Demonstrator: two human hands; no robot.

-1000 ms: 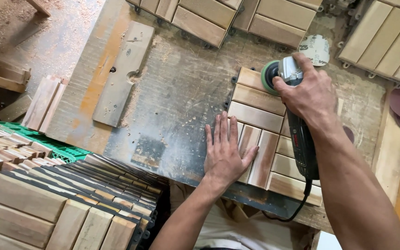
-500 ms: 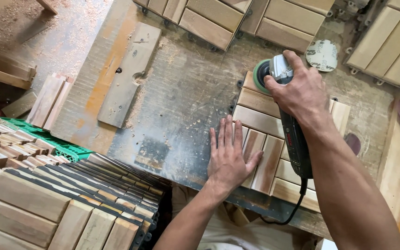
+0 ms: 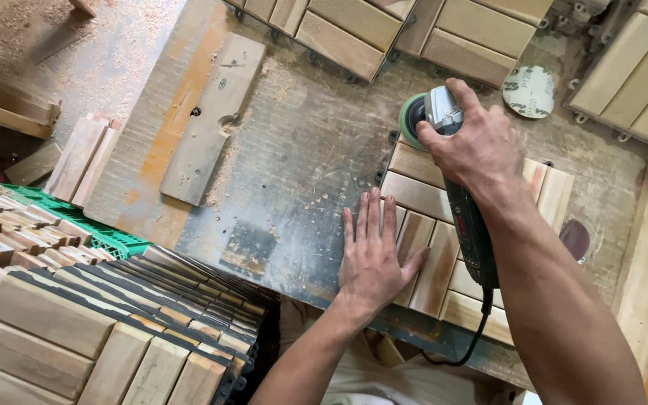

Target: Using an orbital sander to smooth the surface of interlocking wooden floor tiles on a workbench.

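The worktop [image 3: 294, 150] is a scuffed, dusty board carrying a slatted wooden tile [image 3: 451, 240] near its front edge. The tile lies directly under both hands. Its far slats run across the view and its near slats run toward the person.

The sander [image 3: 455, 180] rests on the tile's far left corner. Its long axis runs from the green disc at the far end back along the black body toward the person, with the cable trailing off the front edge.

The right hand [image 3: 481, 146] has its grip clenched around the sander head. The left hand [image 3: 373, 259] lies flat, grip released, fingers spread, pressing on the tile's near left slats and the worktop just beside them.
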